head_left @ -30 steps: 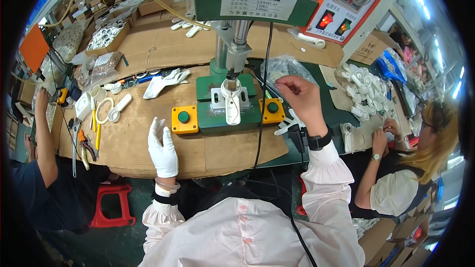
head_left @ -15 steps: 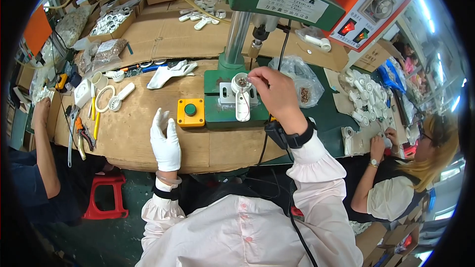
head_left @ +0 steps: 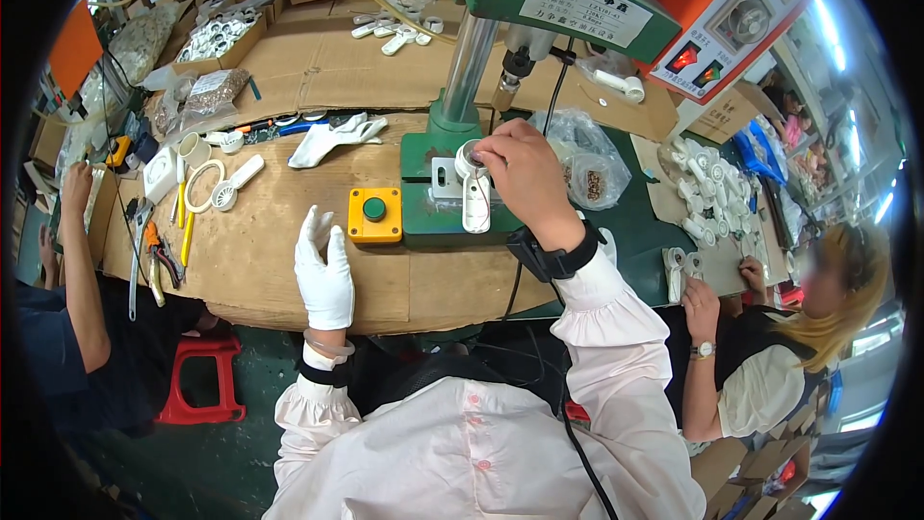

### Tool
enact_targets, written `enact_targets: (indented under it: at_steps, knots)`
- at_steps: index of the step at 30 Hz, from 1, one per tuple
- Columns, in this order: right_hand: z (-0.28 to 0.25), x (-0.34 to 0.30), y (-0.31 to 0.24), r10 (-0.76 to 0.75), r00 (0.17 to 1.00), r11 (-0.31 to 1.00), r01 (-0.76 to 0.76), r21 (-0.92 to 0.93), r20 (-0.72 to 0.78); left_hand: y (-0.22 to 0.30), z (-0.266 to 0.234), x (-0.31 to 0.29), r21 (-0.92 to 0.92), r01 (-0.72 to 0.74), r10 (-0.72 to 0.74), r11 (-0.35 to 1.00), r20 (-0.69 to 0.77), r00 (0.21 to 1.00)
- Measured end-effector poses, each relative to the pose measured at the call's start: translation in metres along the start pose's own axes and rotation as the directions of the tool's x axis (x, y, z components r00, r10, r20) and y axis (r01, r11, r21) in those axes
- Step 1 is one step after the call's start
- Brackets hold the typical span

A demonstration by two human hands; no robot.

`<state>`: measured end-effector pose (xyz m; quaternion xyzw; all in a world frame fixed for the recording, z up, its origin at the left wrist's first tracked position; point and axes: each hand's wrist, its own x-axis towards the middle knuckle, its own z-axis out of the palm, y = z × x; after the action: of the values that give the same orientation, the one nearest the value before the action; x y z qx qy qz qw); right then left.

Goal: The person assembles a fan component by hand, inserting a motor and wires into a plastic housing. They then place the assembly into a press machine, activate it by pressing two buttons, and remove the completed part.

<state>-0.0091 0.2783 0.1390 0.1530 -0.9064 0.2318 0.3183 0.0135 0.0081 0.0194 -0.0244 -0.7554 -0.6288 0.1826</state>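
My left hand [head_left: 323, 270], in a white glove, rests on the wooden table with its fingers apart and nothing in them. Bare and closed in a pinch, my right hand [head_left: 529, 169] is over the round head of a white plastic handle part [head_left: 476, 204]. What the fingertips hold is too small and hidden to make out. That part lies on a metal fixture plate [head_left: 446, 179] on the base of a green press [head_left: 459, 120], below its ram [head_left: 511, 77]. Between my hands stands a yellow box with a green push button [head_left: 373, 210].
A white glove [head_left: 335, 140], pliers [head_left: 166, 258] and white plastic parts [head_left: 224, 195] lie to the left. Right of the press are a clear bag of small brown pieces [head_left: 595, 185] and a pile of white parts [head_left: 707, 183]. Co-workers' hands [head_left: 701, 308] show at both sides.
My right hand has moved slightly left and down, its fingertips now over the white part's round head. The left hand stays nearly still. The co-worker on the right has shifted a hand left.
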Motion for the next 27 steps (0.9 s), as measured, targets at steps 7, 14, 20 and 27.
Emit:
enact_targets:
  at_steps: [7, 14, 20, 27]
  knots:
    - [-0.031, -0.021, -0.007, 0.070, 0.992, 0.995, -0.062, 0.080, -0.101, 0.020, 0.003, -0.004, 0.046, -0.146, 0.147, 0.988, -0.031, 0.989]
    - [-0.052, -0.087, 0.015, 0.199, 0.962, 0.978, -0.206, -0.023, -0.186, 0.100, 0.046, -0.011, 0.252, -0.716, 0.641, 0.651, 0.323, 0.697]
    - [-0.052, -0.107, 0.030, 0.252, 0.953, 0.963, -0.263, -0.051, -0.167, 0.093, 0.059, -0.009, 0.227, -0.731, 0.633, 0.644, 0.378, 0.675]
    - [-0.046, -0.116, 0.031, 0.191, 0.973, 0.975, -0.204, -0.094, -0.130, 0.075, 0.039, -0.010, 0.362, -0.661, 0.613, 0.658, 0.252, 0.749]
